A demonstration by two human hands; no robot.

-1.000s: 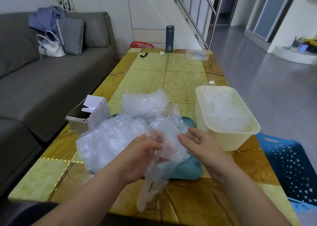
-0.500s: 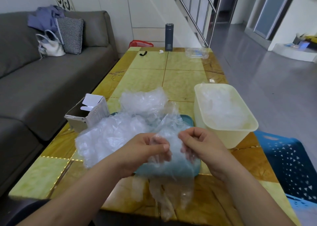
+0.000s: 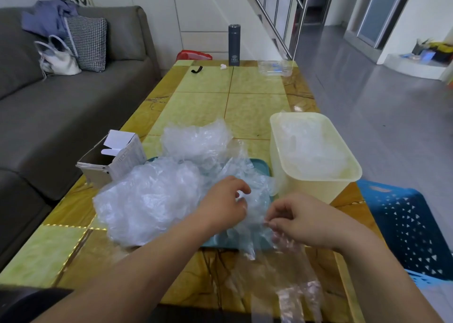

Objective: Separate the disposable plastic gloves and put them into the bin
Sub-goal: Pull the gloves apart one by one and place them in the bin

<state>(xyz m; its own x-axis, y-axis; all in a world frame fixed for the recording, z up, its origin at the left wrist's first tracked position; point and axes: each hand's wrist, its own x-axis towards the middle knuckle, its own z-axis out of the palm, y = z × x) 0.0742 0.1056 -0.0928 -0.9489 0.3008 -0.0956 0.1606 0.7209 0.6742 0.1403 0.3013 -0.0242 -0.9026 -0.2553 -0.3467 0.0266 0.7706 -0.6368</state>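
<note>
A heap of clear disposable plastic gloves [image 3: 152,195] lies over a teal tray [image 3: 259,168] on the table. A cream plastic bin [image 3: 343,173] with separated gloves inside stands just right of the tray. My left hand [image 3: 225,200] pinches one glove [image 3: 257,210] at the heap's right edge. My right hand [image 3: 301,222] pinches a second clear glove [image 3: 294,281], whose fingers hang down over the table's near edge. The two gloves are stretched apart between my hands.
An open cardboard box [image 3: 112,161] stands left of the heap. A blue perforated basket [image 3: 411,227] sits on the floor at the right. At the table's far end are a dark flask [image 3: 234,44] and a clear container [image 3: 274,68]. A grey sofa [image 3: 61,117] runs along the left.
My hands have drawn apart, the right one moving right and towards me. The gloves held together before now separate, one hanging long from my right hand.
</note>
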